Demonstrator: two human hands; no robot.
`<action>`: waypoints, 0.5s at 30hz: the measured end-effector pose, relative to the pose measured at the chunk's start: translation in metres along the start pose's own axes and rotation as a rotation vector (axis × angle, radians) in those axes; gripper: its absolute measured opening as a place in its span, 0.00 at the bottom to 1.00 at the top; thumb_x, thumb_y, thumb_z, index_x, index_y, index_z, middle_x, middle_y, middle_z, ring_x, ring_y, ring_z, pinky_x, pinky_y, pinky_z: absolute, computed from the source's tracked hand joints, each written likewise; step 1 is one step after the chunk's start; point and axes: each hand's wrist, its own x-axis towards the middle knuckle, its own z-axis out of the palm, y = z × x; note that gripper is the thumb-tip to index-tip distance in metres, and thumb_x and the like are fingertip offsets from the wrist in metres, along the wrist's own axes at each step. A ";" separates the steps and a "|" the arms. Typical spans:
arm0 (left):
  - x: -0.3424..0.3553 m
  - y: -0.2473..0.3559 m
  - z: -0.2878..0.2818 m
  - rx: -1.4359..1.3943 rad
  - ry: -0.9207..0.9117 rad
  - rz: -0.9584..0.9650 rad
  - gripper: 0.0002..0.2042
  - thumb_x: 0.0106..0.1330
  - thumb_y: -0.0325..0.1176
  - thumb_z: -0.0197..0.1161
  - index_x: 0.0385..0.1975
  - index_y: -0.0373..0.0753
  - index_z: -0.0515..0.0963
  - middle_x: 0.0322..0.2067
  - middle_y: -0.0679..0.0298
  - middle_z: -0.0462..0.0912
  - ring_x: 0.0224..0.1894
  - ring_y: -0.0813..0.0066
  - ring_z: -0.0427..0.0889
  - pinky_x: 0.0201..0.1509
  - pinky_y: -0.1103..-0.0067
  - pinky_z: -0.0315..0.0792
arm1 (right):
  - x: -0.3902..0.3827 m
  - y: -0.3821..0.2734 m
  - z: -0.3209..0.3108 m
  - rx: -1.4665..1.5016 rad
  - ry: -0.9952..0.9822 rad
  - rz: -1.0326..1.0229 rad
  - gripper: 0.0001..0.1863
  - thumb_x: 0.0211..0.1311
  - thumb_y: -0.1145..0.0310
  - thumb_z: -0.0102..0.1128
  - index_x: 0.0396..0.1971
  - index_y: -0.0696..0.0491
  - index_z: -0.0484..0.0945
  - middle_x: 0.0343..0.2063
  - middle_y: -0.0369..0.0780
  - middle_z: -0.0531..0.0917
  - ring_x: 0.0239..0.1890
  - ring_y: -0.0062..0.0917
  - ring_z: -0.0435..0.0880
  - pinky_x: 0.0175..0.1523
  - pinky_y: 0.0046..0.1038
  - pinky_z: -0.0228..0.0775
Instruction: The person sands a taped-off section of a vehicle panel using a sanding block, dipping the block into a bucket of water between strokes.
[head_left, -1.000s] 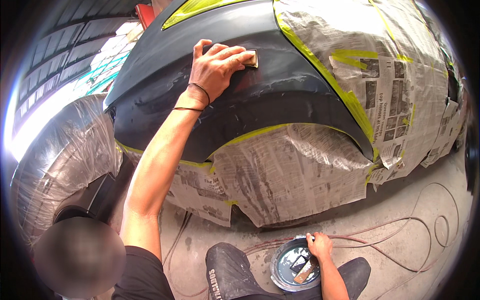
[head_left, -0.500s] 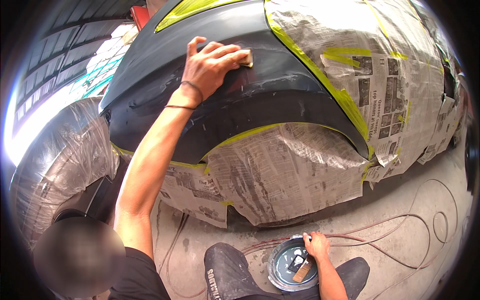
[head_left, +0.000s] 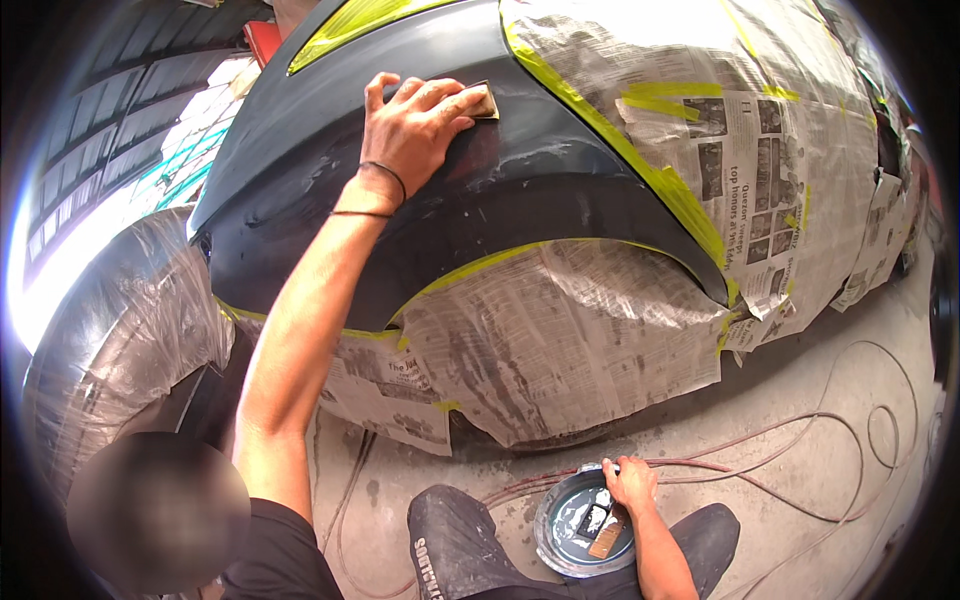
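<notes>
My left hand reaches out over the dark grey car fender, palm toward the panel. Its fingertips and thumb press a small folded piece of tan sandpaper against the surface. Whitish wet smears and a faint reddish patch show beside it. Low between my knees, my right hand grips the far rim of a round basin. Bluish-grey liquid lies in the basin, along with a tan flat piece and a small dark piece with a pale centre.
Newspaper and yellow tape cover the wheel opening and the panels to the right. Clear plastic wraps a rounded dark shape at left. Hoses loop over the concrete floor. A blurred round patch hides the lower left.
My left hand has shifted slightly up and left along the fender with the sandpaper, showing more of it. The view has moved a little. My right hand stays on the basin rim.
</notes>
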 end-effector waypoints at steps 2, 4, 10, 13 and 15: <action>0.000 0.020 0.003 -0.045 0.043 -0.083 0.19 0.72 0.43 0.78 0.62 0.59 0.91 0.54 0.76 0.92 0.54 0.72 0.87 0.70 0.63 0.65 | 0.000 -0.001 0.000 -0.003 -0.001 0.003 0.34 0.83 0.38 0.53 0.50 0.55 0.92 0.52 0.51 0.92 0.59 0.49 0.91 0.65 0.54 0.82; 0.013 0.054 0.005 -0.088 0.055 -0.055 0.16 0.71 0.42 0.78 0.59 0.58 0.92 0.52 0.74 0.91 0.54 0.72 0.87 0.70 0.63 0.65 | -0.001 -0.003 -0.001 0.016 -0.003 0.014 0.33 0.82 0.38 0.53 0.50 0.55 0.92 0.52 0.51 0.92 0.60 0.49 0.91 0.65 0.54 0.82; 0.027 0.059 0.011 -0.015 0.066 -0.127 0.15 0.68 0.43 0.80 0.54 0.59 0.92 0.50 0.74 0.89 0.52 0.73 0.87 0.67 0.62 0.64 | -0.002 -0.003 -0.002 0.016 0.019 0.001 0.33 0.82 0.38 0.55 0.48 0.55 0.92 0.50 0.52 0.93 0.58 0.49 0.92 0.64 0.53 0.83; 0.029 0.092 0.015 -0.094 0.070 -0.093 0.15 0.68 0.42 0.80 0.54 0.59 0.91 0.48 0.74 0.88 0.52 0.73 0.86 0.68 0.61 0.63 | -0.001 0.000 0.001 0.011 0.037 0.005 0.32 0.81 0.38 0.56 0.48 0.55 0.92 0.49 0.51 0.93 0.57 0.49 0.92 0.63 0.53 0.83; 0.030 0.111 0.021 -0.099 0.038 -0.028 0.17 0.66 0.42 0.81 0.55 0.59 0.90 0.46 0.74 0.87 0.52 0.73 0.86 0.67 0.60 0.63 | 0.000 0.001 0.000 0.006 0.045 0.012 0.32 0.81 0.38 0.56 0.47 0.55 0.92 0.49 0.51 0.93 0.57 0.49 0.92 0.63 0.53 0.83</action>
